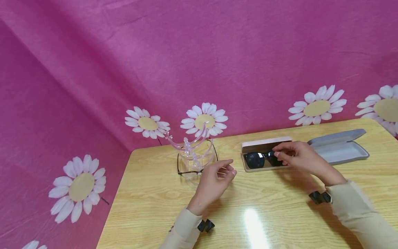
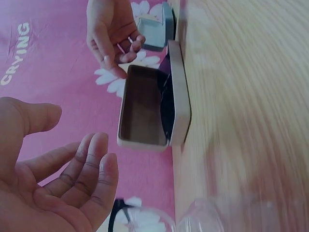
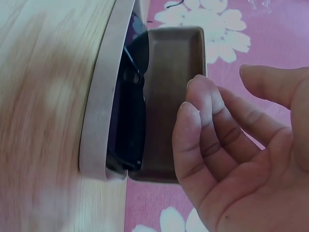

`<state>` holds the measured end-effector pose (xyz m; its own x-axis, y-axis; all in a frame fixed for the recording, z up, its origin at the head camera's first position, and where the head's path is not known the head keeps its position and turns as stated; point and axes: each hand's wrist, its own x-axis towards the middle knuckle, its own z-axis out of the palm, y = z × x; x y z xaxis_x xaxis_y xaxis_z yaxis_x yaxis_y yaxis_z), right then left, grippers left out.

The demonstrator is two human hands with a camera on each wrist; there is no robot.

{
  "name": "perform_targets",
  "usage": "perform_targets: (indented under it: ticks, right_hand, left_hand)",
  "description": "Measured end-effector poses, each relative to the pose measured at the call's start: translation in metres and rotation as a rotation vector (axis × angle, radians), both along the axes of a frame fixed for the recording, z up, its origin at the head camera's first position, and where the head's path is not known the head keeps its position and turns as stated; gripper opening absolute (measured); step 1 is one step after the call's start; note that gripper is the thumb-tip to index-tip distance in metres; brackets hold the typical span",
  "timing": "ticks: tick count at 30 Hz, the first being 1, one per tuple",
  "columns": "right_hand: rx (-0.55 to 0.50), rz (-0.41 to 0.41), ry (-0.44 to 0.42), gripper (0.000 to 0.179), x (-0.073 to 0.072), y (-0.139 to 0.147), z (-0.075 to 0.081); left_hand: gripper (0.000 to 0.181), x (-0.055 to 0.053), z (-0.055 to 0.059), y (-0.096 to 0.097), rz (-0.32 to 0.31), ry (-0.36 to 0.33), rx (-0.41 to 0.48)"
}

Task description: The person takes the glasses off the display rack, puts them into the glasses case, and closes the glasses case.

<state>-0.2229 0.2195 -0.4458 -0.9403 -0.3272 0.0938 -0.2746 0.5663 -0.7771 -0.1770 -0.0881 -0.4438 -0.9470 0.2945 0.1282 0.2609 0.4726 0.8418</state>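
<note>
Dark sunglasses (image 1: 255,160) lie inside an opened beige eyeglass case (image 1: 261,143). My right hand (image 1: 296,157) hovers over the right end of that case. In the right wrist view, the bent fingers (image 3: 188,130) are apart from the sunglasses (image 3: 130,116), with the thumb held away. My left hand (image 1: 214,180) is above the table, fingers loosely bent and nothing held. Just beyond it, black-framed eyeglasses (image 1: 190,172) sit at a clear pinkish display stand (image 1: 187,147). The left wrist view shows the left palm (image 2: 58,193) facing the case (image 2: 181,96).
A second, grey case (image 1: 337,139) lies open to the right of the beige one. The wooden table (image 1: 149,207) ends against a magenta cloth (image 1: 233,62) printed with daisies, which also hangs along the left side.
</note>
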Motion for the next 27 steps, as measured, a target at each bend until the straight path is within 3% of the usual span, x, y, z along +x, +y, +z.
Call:
perform_targets:
  ticks: [5, 19, 27]
  right_hand:
    - [-0.027, 0.021, 0.047, 0.024, 0.003, -0.011, -0.001]
    - [-0.051, 0.001, 0.169, 0.022, 0.006, -0.043, -0.001]
    - [-0.053, 0.020, 0.147, 0.025, 0.004, -0.065, -0.001]
  left_hand:
    - [0.033, 0.003, 0.000, -0.017, 0.020, 0.037, 0.010]
    - [0.032, 0.014, -0.005, -0.064, 0.129, 0.046, 0.032]
    - [0.025, 0.018, -0.001, -0.092, 0.224, 0.079, 0.031]
